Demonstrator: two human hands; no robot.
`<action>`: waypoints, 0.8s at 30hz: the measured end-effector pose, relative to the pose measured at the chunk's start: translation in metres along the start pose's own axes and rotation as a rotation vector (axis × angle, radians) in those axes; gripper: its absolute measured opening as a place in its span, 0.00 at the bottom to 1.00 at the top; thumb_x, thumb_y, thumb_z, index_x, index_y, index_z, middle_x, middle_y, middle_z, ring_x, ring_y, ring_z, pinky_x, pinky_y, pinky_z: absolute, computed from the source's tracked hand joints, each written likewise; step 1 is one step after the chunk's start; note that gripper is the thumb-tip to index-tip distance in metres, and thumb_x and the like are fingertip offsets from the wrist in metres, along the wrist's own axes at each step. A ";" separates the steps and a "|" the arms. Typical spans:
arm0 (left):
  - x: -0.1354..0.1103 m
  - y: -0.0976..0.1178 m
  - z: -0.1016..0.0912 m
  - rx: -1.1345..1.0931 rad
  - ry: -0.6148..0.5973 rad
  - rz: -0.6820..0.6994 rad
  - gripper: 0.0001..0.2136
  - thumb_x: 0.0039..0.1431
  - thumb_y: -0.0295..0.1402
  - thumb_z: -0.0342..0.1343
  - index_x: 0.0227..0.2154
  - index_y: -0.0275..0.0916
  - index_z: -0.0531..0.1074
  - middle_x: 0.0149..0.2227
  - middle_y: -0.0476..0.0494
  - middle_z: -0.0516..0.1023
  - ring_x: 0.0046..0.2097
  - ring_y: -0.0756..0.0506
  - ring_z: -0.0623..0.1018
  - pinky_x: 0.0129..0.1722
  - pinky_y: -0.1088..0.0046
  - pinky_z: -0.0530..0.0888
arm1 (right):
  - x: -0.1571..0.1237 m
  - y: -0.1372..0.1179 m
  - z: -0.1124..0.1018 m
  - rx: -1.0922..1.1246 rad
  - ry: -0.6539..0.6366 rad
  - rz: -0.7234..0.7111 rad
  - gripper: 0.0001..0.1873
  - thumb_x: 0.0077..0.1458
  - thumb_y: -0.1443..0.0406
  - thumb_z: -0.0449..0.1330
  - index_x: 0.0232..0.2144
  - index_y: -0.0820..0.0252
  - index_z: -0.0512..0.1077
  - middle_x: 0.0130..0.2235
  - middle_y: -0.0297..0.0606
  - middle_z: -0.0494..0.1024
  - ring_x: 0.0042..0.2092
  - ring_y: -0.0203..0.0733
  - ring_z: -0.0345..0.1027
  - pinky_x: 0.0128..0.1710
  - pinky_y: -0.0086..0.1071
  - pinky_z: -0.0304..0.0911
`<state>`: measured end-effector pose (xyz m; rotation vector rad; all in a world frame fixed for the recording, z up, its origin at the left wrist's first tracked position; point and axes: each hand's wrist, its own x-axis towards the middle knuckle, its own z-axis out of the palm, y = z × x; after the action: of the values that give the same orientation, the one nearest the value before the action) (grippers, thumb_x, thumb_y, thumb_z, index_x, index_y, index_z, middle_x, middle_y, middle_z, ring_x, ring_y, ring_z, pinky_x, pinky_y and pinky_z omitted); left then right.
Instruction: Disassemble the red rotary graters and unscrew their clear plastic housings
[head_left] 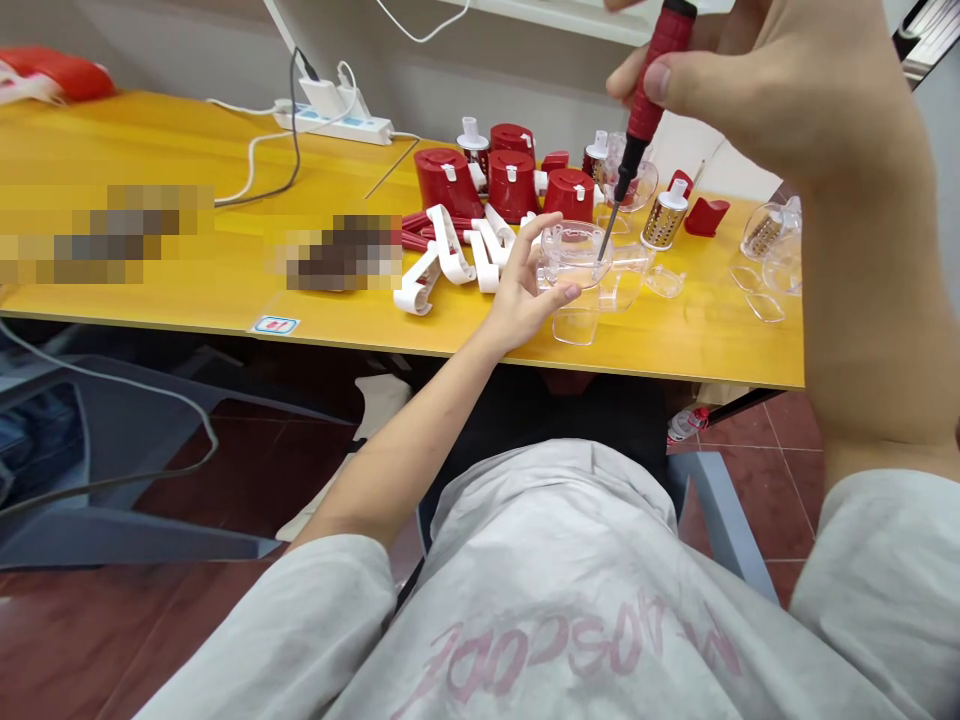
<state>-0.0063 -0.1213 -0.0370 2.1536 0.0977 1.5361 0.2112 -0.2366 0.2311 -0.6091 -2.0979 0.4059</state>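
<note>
My right hand (750, 85) is raised and wrapped round a red and black screwdriver (651, 80). Its metal shaft slants down, the tip at or inside a clear plastic housing (576, 258); whether it meets a screw is too small to tell. My left hand (525, 290) grips the left side of this round housing, thumb at the near rim and fingers at the far rim. More clear plastic pieces (666, 281) lie just right of it. White crank-like handles (451, 245) are piled left of my left hand, beside red parts.
Several red cup-shaped bases (512, 185) stand at the back. Perforated metal drums (664, 215) with white stems and more clear parts (784, 255) sit to the right. A power strip (334, 122) with cables lies against the wall. The table's front edge (420, 350) runs near my lap.
</note>
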 end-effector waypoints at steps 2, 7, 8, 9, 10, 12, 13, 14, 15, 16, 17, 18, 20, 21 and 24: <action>0.000 0.001 0.001 0.003 0.007 -0.002 0.45 0.68 0.66 0.64 0.79 0.62 0.52 0.79 0.42 0.60 0.77 0.28 0.71 0.79 0.39 0.67 | -0.001 0.002 0.001 -0.072 -0.015 -0.032 0.19 0.63 0.72 0.66 0.56 0.63 0.77 0.55 0.32 0.83 0.62 0.41 0.78 0.62 0.42 0.83; 0.001 0.001 0.004 0.014 0.019 0.004 0.45 0.67 0.66 0.65 0.79 0.62 0.51 0.79 0.40 0.61 0.76 0.28 0.72 0.78 0.41 0.69 | -0.002 0.014 0.011 -0.488 0.098 -0.025 0.24 0.65 0.64 0.70 0.63 0.59 0.83 0.42 0.31 0.79 0.45 0.37 0.77 0.59 0.42 0.80; 0.001 0.002 0.005 0.019 0.024 0.007 0.45 0.67 0.66 0.64 0.79 0.62 0.51 0.79 0.40 0.61 0.76 0.28 0.72 0.78 0.40 0.69 | -0.002 0.018 0.013 -0.480 0.123 -0.024 0.26 0.63 0.65 0.70 0.63 0.58 0.83 0.45 0.31 0.80 0.44 0.36 0.76 0.57 0.39 0.80; 0.002 0.002 0.006 0.026 0.031 0.010 0.45 0.67 0.67 0.63 0.79 0.62 0.51 0.79 0.40 0.61 0.77 0.28 0.72 0.78 0.40 0.68 | -0.003 0.021 0.016 -0.423 0.146 -0.041 0.28 0.61 0.66 0.70 0.63 0.58 0.82 0.48 0.31 0.80 0.44 0.35 0.76 0.54 0.36 0.81; 0.002 0.002 0.006 0.035 0.038 0.012 0.45 0.68 0.68 0.62 0.79 0.62 0.51 0.79 0.41 0.61 0.77 0.28 0.72 0.78 0.40 0.68 | -0.003 0.023 0.018 -0.331 0.167 -0.079 0.30 0.58 0.66 0.70 0.63 0.59 0.81 0.51 0.31 0.80 0.44 0.34 0.76 0.49 0.33 0.81; 0.002 0.004 0.008 0.057 0.053 0.013 0.44 0.68 0.69 0.61 0.79 0.63 0.51 0.79 0.41 0.62 0.77 0.27 0.71 0.79 0.39 0.66 | -0.005 0.022 0.025 -0.132 0.198 -0.131 0.32 0.55 0.64 0.70 0.63 0.59 0.77 0.58 0.31 0.79 0.47 0.35 0.79 0.43 0.31 0.83; 0.002 0.005 0.009 0.066 0.063 0.013 0.44 0.68 0.69 0.60 0.79 0.63 0.51 0.79 0.41 0.62 0.77 0.27 0.71 0.79 0.39 0.66 | -0.006 0.018 0.029 -0.058 0.200 -0.125 0.31 0.55 0.64 0.70 0.62 0.57 0.76 0.60 0.31 0.79 0.50 0.38 0.80 0.45 0.32 0.85; 0.002 0.006 0.010 0.072 0.074 0.014 0.44 0.68 0.69 0.60 0.79 0.62 0.52 0.78 0.41 0.63 0.77 0.27 0.71 0.79 0.39 0.67 | -0.008 0.013 0.033 -0.009 0.188 -0.100 0.28 0.56 0.65 0.68 0.60 0.54 0.75 0.61 0.30 0.79 0.54 0.40 0.81 0.50 0.34 0.86; 0.003 0.007 0.012 0.074 0.085 0.013 0.44 0.68 0.68 0.61 0.79 0.62 0.53 0.78 0.41 0.63 0.77 0.27 0.71 0.78 0.39 0.68 | -0.010 0.007 0.037 0.009 0.172 -0.068 0.25 0.58 0.66 0.67 0.58 0.51 0.76 0.62 0.30 0.80 0.57 0.41 0.82 0.55 0.36 0.86; 0.003 0.008 0.013 0.075 0.097 0.011 0.44 0.68 0.68 0.61 0.78 0.61 0.53 0.77 0.41 0.64 0.76 0.28 0.72 0.77 0.39 0.69 | -0.012 0.001 0.040 -0.011 0.161 -0.028 0.21 0.60 0.66 0.65 0.56 0.48 0.76 0.62 0.28 0.80 0.59 0.42 0.82 0.60 0.36 0.85; 0.002 0.009 0.014 0.077 0.109 0.008 0.44 0.67 0.68 0.62 0.78 0.61 0.54 0.77 0.41 0.64 0.76 0.28 0.72 0.77 0.40 0.70 | -0.013 -0.004 0.042 -0.068 0.169 -0.003 0.18 0.62 0.66 0.63 0.54 0.46 0.76 0.61 0.27 0.81 0.60 0.41 0.82 0.61 0.34 0.83; 0.002 0.010 0.015 0.080 0.120 0.004 0.44 0.67 0.68 0.62 0.78 0.61 0.54 0.77 0.40 0.65 0.76 0.28 0.72 0.77 0.40 0.70 | -0.015 -0.008 0.044 -0.156 0.193 -0.001 0.15 0.65 0.65 0.63 0.52 0.46 0.77 0.59 0.27 0.82 0.58 0.41 0.82 0.59 0.32 0.83; 0.001 0.011 0.018 0.091 0.141 -0.006 0.45 0.66 0.69 0.62 0.78 0.60 0.54 0.77 0.40 0.64 0.77 0.27 0.70 0.78 0.40 0.69 | -0.016 -0.011 0.044 -0.359 0.266 -0.016 0.11 0.67 0.62 0.66 0.50 0.47 0.78 0.54 0.28 0.83 0.51 0.40 0.81 0.53 0.29 0.82; 0.000 0.010 0.018 0.096 0.149 -0.013 0.45 0.66 0.70 0.62 0.78 0.60 0.54 0.77 0.40 0.64 0.78 0.26 0.69 0.78 0.39 0.67 | -0.016 -0.011 0.044 -0.423 0.290 -0.016 0.11 0.66 0.62 0.68 0.50 0.48 0.79 0.52 0.28 0.83 0.49 0.40 0.79 0.50 0.29 0.81; -0.001 0.009 0.020 0.101 0.148 -0.026 0.45 0.66 0.70 0.61 0.79 0.62 0.52 0.78 0.41 0.62 0.79 0.26 0.68 0.79 0.38 0.66 | -0.014 -0.005 0.041 -0.290 0.284 0.000 0.19 0.59 0.67 0.67 0.52 0.51 0.79 0.54 0.30 0.83 0.48 0.41 0.79 0.48 0.32 0.82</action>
<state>0.0093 -0.1368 -0.0388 2.1031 0.2562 1.7076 0.1821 -0.2508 0.2016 -0.7860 -1.8948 0.0095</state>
